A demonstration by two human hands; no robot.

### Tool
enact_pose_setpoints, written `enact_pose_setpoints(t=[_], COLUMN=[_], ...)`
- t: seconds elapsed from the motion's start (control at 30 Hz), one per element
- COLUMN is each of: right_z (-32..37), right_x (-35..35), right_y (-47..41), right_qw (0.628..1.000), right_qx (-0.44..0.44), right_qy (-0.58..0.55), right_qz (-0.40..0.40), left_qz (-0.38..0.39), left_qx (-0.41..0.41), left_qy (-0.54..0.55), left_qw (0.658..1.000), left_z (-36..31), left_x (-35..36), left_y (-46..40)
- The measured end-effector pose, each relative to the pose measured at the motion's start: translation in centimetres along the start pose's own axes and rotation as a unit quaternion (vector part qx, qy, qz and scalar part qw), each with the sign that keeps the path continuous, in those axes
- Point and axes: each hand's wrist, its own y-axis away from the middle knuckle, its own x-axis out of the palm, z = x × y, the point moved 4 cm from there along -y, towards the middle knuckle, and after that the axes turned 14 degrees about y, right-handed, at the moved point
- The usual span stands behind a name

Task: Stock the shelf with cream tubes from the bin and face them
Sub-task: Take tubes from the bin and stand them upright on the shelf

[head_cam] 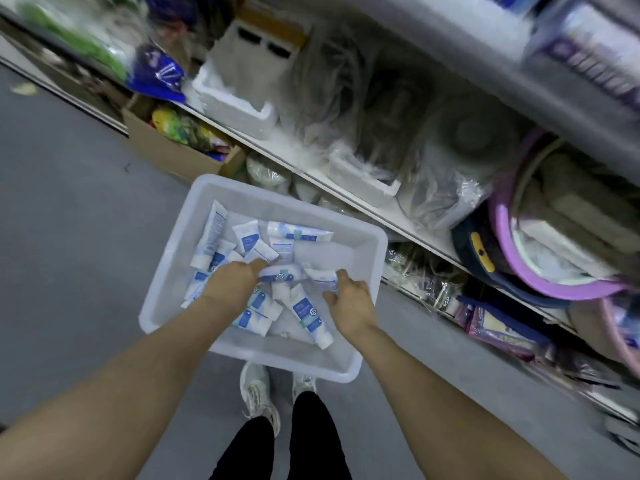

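Translucent white plastic bin point(360, 252) on the grey floor point(69, 237), just in front of the shelf point(346, 188). Loose heap of white-and-blue cream tubes point(304, 311) inside. Both hands down in the pile: left hand point(230, 284) with fingers curled onto a tube point(280, 273), right hand point(349, 299) with fingertips pinching another tube point(323, 276). White sneakers point(258, 386) just below the bin.

Grey floor point(69, 237) and stocked shelf point(346, 188)

On the floor stand a translucent white bin point(349, 368) and a cardboard box point(166, 150) of colourful packets; the shelf board bears white foam boxes point(235, 109) and bagged goods point(443, 188), blurred.
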Motion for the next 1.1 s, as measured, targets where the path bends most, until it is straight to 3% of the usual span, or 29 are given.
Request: enact_pose_setpoints(t=[0.13, 0.23, 0.4, 0.53, 0.73, 0.93, 1.1], right_z=[0.2, 0.2, 0.0, -1.0, -3.2, -6.8, -11.3], right_x=[-5.5, -10.1, -17.6, -23.5, -31.1, -39.2, -48.0], right_y=[3.7, 7.1, 12.8, 17.3, 23.7, 31.0, 37.8], right_qw=[0.998, 0.995, 0.984, 0.972, 0.945, 0.920, 0.882], right_qx=[0.000, -0.005, -0.023, -0.033, -0.032, -0.018, -0.011], right_qy=[-0.040, -0.050, -0.066, -0.052, -0.060, -0.046, -0.062], right_qz=[-0.048, -0.083, -0.163, -0.227, -0.321, -0.389, -0.468], left_qz=[-0.063, -0.114, -0.135, -0.166, -0.138, -0.118, -0.144], left_qx=[0.016, 0.041, 0.071, 0.140, 0.212, 0.311, 0.382], left_qy=[0.210, 0.294, 0.283, 0.277, 0.431, 0.399, 0.415], left_qw=[0.976, 0.948, 0.947, 0.936, 0.866, 0.855, 0.813], left_z=[-2.4, -4.8, -9.6, -14.6, -22.6, -32.5, -40.0], left_x=[-4.8, -8.9, -15.5, -20.6, -24.9, -28.4, -34.1], left_y=[5.5, 8.9, 12.9, 16.7, 20.0, 23.7, 28.3])
